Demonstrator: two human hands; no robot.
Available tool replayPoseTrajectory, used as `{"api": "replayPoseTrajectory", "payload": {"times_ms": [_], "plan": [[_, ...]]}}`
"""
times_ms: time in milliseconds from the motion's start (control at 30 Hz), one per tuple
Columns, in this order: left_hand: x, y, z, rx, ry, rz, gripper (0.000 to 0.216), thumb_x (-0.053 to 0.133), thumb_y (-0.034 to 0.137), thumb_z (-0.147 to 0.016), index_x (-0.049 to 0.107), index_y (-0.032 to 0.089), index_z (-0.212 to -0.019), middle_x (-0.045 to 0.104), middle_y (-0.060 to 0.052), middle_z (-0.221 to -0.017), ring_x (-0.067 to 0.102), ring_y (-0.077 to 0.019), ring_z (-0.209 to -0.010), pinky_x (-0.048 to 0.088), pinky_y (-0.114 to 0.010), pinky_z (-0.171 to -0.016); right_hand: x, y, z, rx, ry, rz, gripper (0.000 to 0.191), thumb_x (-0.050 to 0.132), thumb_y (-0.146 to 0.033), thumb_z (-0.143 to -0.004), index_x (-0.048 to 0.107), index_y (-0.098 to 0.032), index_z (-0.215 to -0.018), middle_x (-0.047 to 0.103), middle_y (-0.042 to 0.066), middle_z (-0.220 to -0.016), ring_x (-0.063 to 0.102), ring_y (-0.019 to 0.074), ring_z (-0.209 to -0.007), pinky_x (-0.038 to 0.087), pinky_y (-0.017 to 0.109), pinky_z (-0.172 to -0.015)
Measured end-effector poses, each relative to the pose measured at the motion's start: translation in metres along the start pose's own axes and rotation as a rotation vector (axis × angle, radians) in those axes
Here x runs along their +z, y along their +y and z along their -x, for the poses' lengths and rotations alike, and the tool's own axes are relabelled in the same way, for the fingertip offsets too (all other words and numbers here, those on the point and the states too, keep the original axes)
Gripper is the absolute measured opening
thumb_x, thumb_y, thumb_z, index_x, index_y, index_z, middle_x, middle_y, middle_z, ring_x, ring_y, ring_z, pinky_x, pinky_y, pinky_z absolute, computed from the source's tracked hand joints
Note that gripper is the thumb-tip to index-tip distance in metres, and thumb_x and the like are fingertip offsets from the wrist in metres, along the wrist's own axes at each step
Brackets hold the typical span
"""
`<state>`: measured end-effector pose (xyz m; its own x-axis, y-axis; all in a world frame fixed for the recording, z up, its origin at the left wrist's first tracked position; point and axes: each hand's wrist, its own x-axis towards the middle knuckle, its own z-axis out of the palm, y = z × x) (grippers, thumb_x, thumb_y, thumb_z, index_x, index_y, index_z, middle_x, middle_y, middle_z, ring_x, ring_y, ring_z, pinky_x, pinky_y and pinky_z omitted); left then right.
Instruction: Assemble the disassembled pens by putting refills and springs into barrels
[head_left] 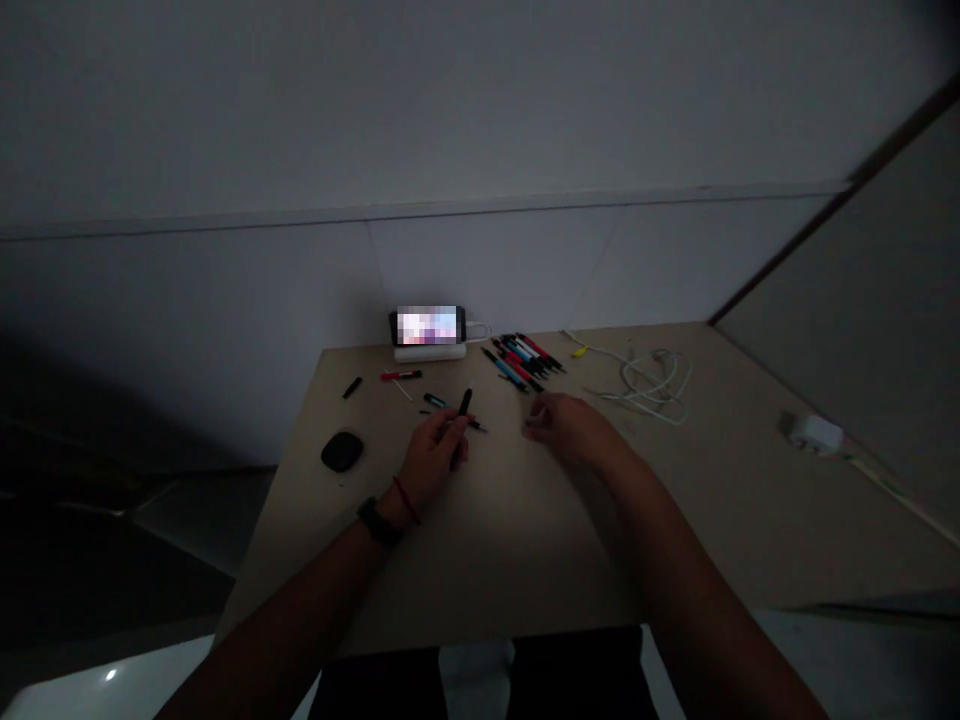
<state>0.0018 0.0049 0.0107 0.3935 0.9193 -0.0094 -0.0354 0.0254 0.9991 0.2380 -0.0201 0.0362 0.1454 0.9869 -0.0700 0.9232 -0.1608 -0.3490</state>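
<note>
My left hand (433, 452) is closed around a black pen barrel (466, 402) that points up and away from me. Just beyond its fingers lie a teal-and-black pen piece (436, 400) and a dark pen tip (478, 427), partly covered by the hand. To the right, my right hand (562, 425) hovers low over or rests on the table, thumb and fingers pinched together; whatever is between them is too dark and small to make out. Close beyond it lies a pile of red, blue, white and black pens (514, 370).
A lit phone (427, 327) leans above a white block (430, 353) by the wall. Leftward lie a red pen piece (402, 375), a thin white stick (403, 389), a black piece (352, 387) and a rounded black case (342, 452). A white cable (660, 400) and a white plug (817, 435) are rightward.
</note>
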Motion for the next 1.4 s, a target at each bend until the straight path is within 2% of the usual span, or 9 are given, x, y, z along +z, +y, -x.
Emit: {"api": "replayPoseTrajectory", "payload": {"times_ms": [100, 267, 333, 400, 533, 633, 800, 967, 1400], "plan": [[0.001, 0.000, 0.001, 0.002, -0.017, -0.023, 0.042, 0.057, 0.054, -0.093, 0.068, 0.014, -0.103, 0.055, 0.005, -0.058, 0.044, -0.0078, -0.045, 0.034, -0.020, -0.045, 0.001, 0.002, -0.001, -0.017, -0.019, 0.004, 0.008, 0.078, -0.018, -0.076, 0.075, -0.022, -0.081, 0.074, 0.007, -0.078, 0.068, 0.0205, -0.073, 0.041, 0.028, -0.063], [0.001, 0.000, 0.003, 0.034, -0.060, -0.067, 0.040, 0.056, 0.052, -0.094, 0.068, 0.015, -0.102, 0.055, 0.004, -0.059, 0.044, -0.0089, -0.048, 0.035, -0.021, -0.048, 0.000, 0.000, -0.005, -0.025, 0.023, -0.112, 0.010, 0.074, -0.011, -0.074, 0.075, -0.021, -0.071, 0.074, 0.007, -0.075, 0.068, 0.0208, -0.071, 0.045, 0.030, -0.066], [0.001, -0.001, 0.004, 0.057, -0.081, -0.114, 0.038, 0.055, 0.050, -0.094, 0.068, 0.015, -0.099, 0.054, 0.004, -0.058, 0.045, -0.0096, -0.050, 0.035, -0.021, -0.050, -0.003, -0.004, -0.006, -0.065, 0.064, -0.260, 0.010, 0.071, -0.012, -0.075, 0.074, -0.020, -0.072, 0.074, 0.005, -0.074, 0.067, 0.0199, -0.070, 0.047, 0.031, -0.069], [0.001, 0.000, 0.004, 0.080, -0.102, -0.162, 0.035, 0.055, 0.048, -0.094, 0.068, 0.016, -0.096, 0.054, 0.004, -0.059, 0.046, -0.0104, -0.052, 0.036, -0.022, -0.052, -0.007, -0.009, -0.006, -0.128, 0.125, -0.490, 0.005, 0.070, -0.022, -0.078, 0.074, -0.020, -0.076, 0.073, 0.004, -0.074, 0.066, 0.0186, -0.068, 0.049, 0.031, -0.068], [0.001, 0.004, 0.005, 0.109, -0.135, -0.227, 0.033, 0.054, 0.046, -0.094, 0.069, 0.017, -0.090, 0.053, 0.004, -0.058, 0.049, -0.0116, -0.055, 0.037, -0.023, -0.055, -0.009, -0.021, -0.004, -0.155, 0.149, -0.972, 0.028, 0.077, -0.048, -0.077, 0.073, -0.020, -0.080, 0.073, 0.004, -0.073, 0.067, 0.0184, -0.067, 0.055, 0.032, -0.064], [0.001, 0.007, 0.006, 0.118, -0.154, -0.265, 0.032, 0.054, 0.044, -0.094, 0.070, 0.017, -0.089, 0.055, 0.004, -0.058, 0.050, -0.0121, -0.056, 0.036, -0.023, -0.056, -0.010, -0.025, -0.002, -0.134, 0.123, -1.125, 0.033, 0.082, -0.052, -0.071, 0.073, -0.021, -0.080, 0.075, 0.005, -0.078, 0.071, 0.0201, -0.074, 0.059, 0.033, -0.067], [0.002, 0.008, 0.008, 0.125, -0.170, -0.286, 0.033, 0.053, 0.044, -0.094, 0.068, 0.017, -0.082, 0.056, 0.003, -0.059, 0.051, -0.0125, -0.057, 0.036, -0.024, -0.057, -0.012, -0.029, 0.003, -0.188, 0.058, -1.077, 0.030, 0.084, -0.051, -0.071, 0.077, -0.022, -0.080, 0.077, 0.005, -0.080, 0.070, 0.0183, -0.072, 0.060, 0.033, -0.067], [0.001, 0.005, 0.008, 0.161, -0.177, -0.308, 0.033, 0.053, 0.044, -0.094, 0.066, 0.018, -0.079, 0.054, 0.004, -0.058, 0.050, -0.0121, -0.056, 0.036, -0.023, -0.057, -0.012, -0.029, 0.004, -0.229, 0.012, -0.975, 0.030, 0.084, -0.050, -0.070, 0.077, -0.022, -0.077, 0.075, 0.003, -0.073, 0.066, 0.0157, -0.064, 0.056, 0.030, -0.063], [0.000, 0.005, 0.009, 0.216, -0.168, -0.361, 0.034, 0.053, 0.043, -0.094, 0.065, 0.019, -0.075, 0.054, 0.003, -0.058, 0.050, -0.0126, -0.057, 0.034, -0.023, -0.056, -0.003, -0.027, -0.001, -0.168, -0.073, -1.044, 0.038, 0.087, -0.054, -0.065, 0.072, -0.020, -0.069, 0.069, 0.001, -0.062, 0.064, 0.0150, -0.059, 0.055, 0.029, -0.060]]}}
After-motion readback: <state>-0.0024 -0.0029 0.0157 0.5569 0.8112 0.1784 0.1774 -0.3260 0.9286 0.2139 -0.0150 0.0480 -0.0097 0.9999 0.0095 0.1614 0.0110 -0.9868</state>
